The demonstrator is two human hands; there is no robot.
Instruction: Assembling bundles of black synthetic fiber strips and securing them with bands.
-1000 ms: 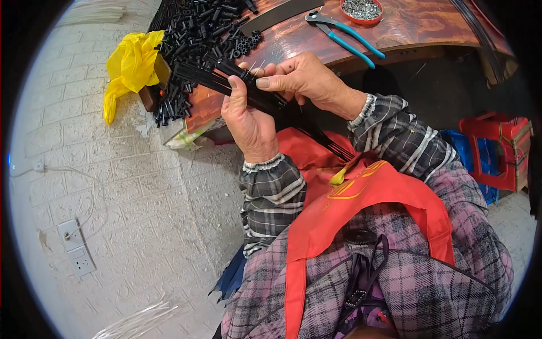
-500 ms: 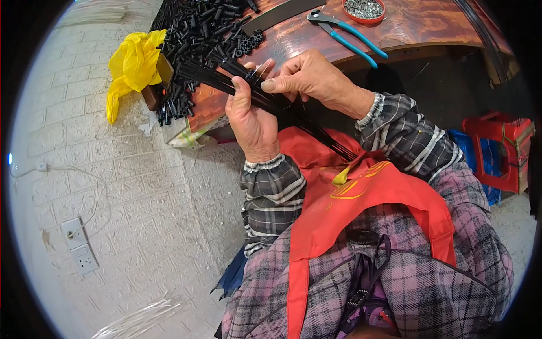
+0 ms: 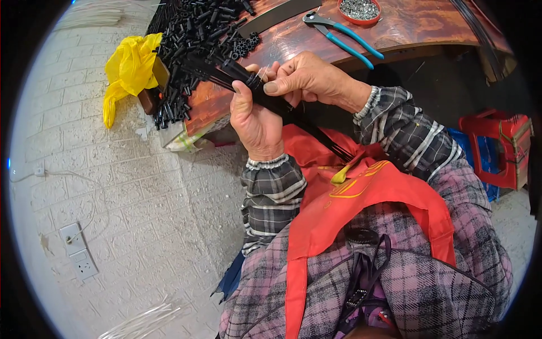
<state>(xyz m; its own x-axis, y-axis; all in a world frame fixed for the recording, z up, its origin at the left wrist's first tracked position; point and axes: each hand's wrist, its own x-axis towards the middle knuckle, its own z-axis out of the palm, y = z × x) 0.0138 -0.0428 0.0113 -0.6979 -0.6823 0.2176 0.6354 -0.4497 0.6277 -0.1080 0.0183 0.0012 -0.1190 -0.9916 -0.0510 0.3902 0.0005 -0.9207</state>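
My left hand (image 3: 258, 129) is closed around a bundle of thin black rods (image 3: 323, 137) that looks like an umbrella frame. The rods slant from the table edge down toward my lap. A black ribbed plastic tube (image 3: 236, 69) sits among them above my left thumb. My right hand (image 3: 316, 78) has its thumb and forefinger pressed together beside the tube. Near those fingertips a thin, light wire (image 3: 262, 72) shows. Where it runs is hidden behind the fingers, so I cannot make out exactly what the pinch grips.
Black plastic parts (image 3: 189, 39) lie piled on the reddish table (image 3: 293, 42). Behind my hands are blue-handled pliers (image 3: 353, 45), a long metal blade (image 3: 279, 17) and a red dish (image 3: 360, 21) of small metal bits. A yellow bag (image 3: 132, 65) hangs left; a red stool (image 3: 497, 147) stands right.
The bundle has turned slightly in my left hand, and the black tube shows more plainly above the thumb. My right fingers stay pinched beside it. The whole view has shifted a little.
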